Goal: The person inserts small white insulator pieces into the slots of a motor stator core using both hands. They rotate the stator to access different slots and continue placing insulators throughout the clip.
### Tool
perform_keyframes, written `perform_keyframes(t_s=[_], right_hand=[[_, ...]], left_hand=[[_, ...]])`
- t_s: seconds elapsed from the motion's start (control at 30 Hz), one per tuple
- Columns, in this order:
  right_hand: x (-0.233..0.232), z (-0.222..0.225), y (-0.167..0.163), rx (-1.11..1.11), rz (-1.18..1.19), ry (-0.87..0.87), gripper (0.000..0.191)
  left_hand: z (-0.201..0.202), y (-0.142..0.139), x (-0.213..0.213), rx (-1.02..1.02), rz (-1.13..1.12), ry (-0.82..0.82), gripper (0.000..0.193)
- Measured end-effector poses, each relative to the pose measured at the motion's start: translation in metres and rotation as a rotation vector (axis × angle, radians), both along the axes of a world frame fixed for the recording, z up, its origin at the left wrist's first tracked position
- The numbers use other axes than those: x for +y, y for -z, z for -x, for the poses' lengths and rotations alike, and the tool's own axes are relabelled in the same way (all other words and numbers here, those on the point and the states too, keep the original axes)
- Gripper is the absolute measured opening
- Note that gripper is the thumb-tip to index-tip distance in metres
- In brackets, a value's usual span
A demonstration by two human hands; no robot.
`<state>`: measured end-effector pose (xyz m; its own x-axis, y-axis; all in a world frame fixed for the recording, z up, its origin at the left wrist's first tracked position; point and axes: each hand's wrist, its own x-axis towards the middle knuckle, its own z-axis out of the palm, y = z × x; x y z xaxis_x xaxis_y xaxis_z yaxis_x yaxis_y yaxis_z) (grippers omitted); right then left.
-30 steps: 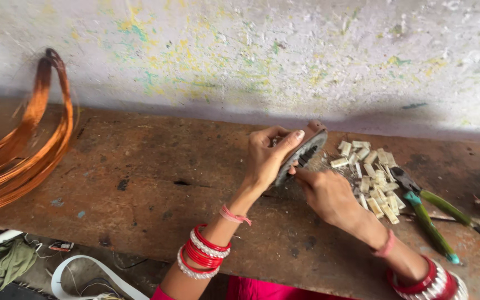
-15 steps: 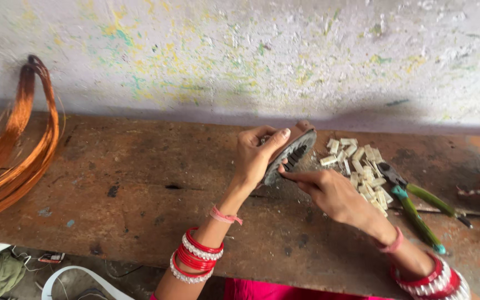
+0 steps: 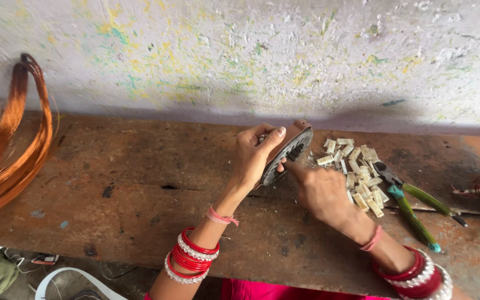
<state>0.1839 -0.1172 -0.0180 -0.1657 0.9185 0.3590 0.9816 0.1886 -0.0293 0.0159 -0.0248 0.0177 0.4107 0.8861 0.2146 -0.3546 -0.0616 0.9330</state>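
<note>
- The left hand [image 3: 256,158] is gripping a round, dark metal ring with slots [image 3: 288,151], fingers and thumb clamped around its near-left edge, holding it tilted up off the bench [image 3: 140,189].
- The right hand [image 3: 320,191] is reaching in from the right, its fingers closing together at the ring's lower edge; whether they are pinching something small there cannot be told.
- The ring is sitting near the middle of the scene, above the far half of the bench, close to the speckled wall [image 3: 251,50].
- A heap of small pale strips [image 3: 356,166] is lying just right of the ring, touching the right hand's far side.
- Green-handled pliers [image 3: 412,203] are lying to the right of the heap, untouched.
- A bundle of copper wire [image 3: 6,150] is hanging at the far left, well apart from both hands.
- Judging from the large heap left, the work on the ring seems to be under way rather than finished; how many slots are filled cannot be told.
</note>
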Motion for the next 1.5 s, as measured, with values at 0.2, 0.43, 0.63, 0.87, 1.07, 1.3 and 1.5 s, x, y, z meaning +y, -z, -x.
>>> perform_keyframes(t_s=[0.2, 0.43, 0.63, 0.87, 1.07, 1.3, 1.5], right_hand=[[-0.003, -0.002, -0.001, 0.135, 0.100, -0.013, 0.049], [-0.001, -0.004, -0.001, 0.630, 0.121, -0.390, 0.034], [0.001, -0.002, -0.010, 0.284, 0.054, 0.015, 0.037], [-0.001, -0.005, -0.001, 0.331, 0.101, 0.031, 0.041], [0.001, -0.008, 0.009, 0.852, 0.431, -0.172, 0.037], [-0.004, -0.002, 0.001, 0.021, 0.054, 0.047, 0.051], [-0.001, 0.006, -0.005, 0.203, -0.060, -0.166, 0.035]], left_hand=[[-0.002, 0.000, -0.001, 0.054, -0.125, -0.057, 0.031], [-0.001, 0.001, 0.002, 0.030, -0.074, -0.020, 0.031], [0.003, 0.005, 0.007, 0.249, -0.253, -0.112, 0.042], [0.009, 0.004, 0.013, 0.474, -0.278, -0.066, 0.052], [0.003, 0.009, 0.010, 0.179, -0.218, 0.038, 0.047], [-0.001, 0.016, 0.009, 0.412, -0.210, -0.198, 0.040], [0.001, 0.013, 0.010, 0.295, -0.143, -0.098, 0.042]])
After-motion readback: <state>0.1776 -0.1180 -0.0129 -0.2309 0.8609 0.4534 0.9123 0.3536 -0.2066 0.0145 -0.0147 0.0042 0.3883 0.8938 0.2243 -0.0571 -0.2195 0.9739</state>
